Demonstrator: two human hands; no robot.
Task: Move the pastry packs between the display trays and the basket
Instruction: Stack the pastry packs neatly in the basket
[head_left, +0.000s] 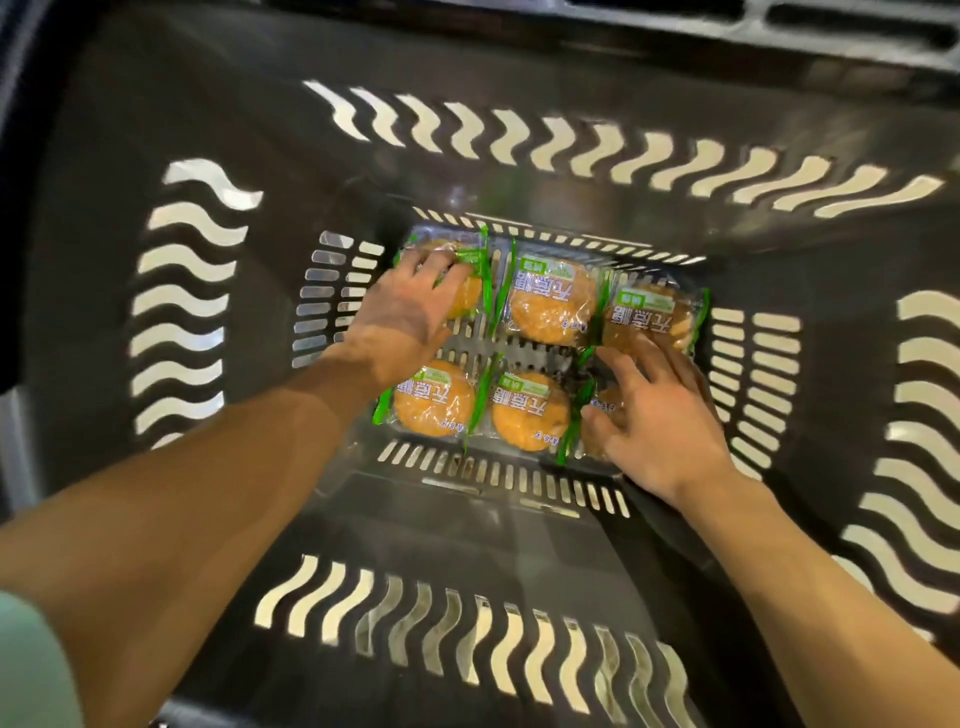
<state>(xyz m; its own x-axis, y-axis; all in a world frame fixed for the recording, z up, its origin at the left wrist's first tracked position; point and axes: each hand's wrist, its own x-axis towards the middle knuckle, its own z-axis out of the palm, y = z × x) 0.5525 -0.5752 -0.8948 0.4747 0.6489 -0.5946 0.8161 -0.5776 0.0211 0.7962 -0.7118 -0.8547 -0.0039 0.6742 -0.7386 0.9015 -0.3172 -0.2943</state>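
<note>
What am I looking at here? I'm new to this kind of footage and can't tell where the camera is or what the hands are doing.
There is no machine here: a person wears a camera on the head, so the single picture looks down along both bare arms. They reach into a deep dark plastic basket with wavy slots in its walls. On its slotted floor lie six clear packs with green edges, in two rows of three, each holding a round golden pastry. The left hand lies on the far left pack, fingers curled over it, seemingly gripping it. The right hand rests with spread fingers on the near right pack and grips nothing. The far middle pack and the near middle pack lie untouched.
</note>
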